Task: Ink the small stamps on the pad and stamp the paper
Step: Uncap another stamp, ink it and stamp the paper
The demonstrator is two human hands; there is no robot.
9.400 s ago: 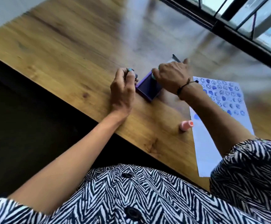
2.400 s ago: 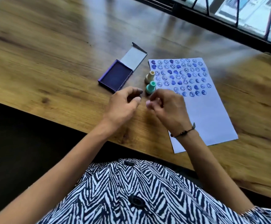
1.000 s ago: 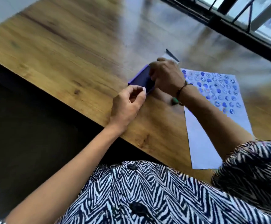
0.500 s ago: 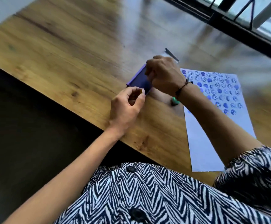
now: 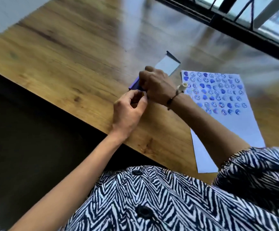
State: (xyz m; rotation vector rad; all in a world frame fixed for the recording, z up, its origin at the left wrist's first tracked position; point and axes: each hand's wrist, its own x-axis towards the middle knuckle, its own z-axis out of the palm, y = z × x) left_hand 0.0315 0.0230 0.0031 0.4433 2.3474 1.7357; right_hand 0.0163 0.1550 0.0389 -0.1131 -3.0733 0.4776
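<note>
Ink pad: the purple ink pad (image 5: 134, 84) lies on the desk (image 5: 72, 52), almost fully covered by my right hand; only its left corner shows. I judge it sits beside the paper so that the way from inking to stamping is short.
Lid: the lid (image 5: 167, 65) stands open, folded back away from me, so the ink surface is free.
Right hand: my right hand (image 5: 157, 87) is curled, knuckles up, over the pad. I judge it presses a small stamp into the ink, but the stamp itself is hidden under the fingers, so I cannot tell what it grips.
Left hand: my left hand (image 5: 128, 110) is just before the pad's near edge, thumb and forefinger bent toward each other. Whether they pinch something or steady the pad, I cannot tell.
Cream stamp: one cream stamp (image 5: 181, 87) stands by my right wrist at the paper's edge, I think waiting for its turn.
Paper: the paper (image 5: 227, 124) lies right of the pad; blue faces and blobs fill its far half, and the near half is blank. My right arm hides part of its left edge.
Blur: the picture is smeared by motion, so the small prints are hard to read.
</note>
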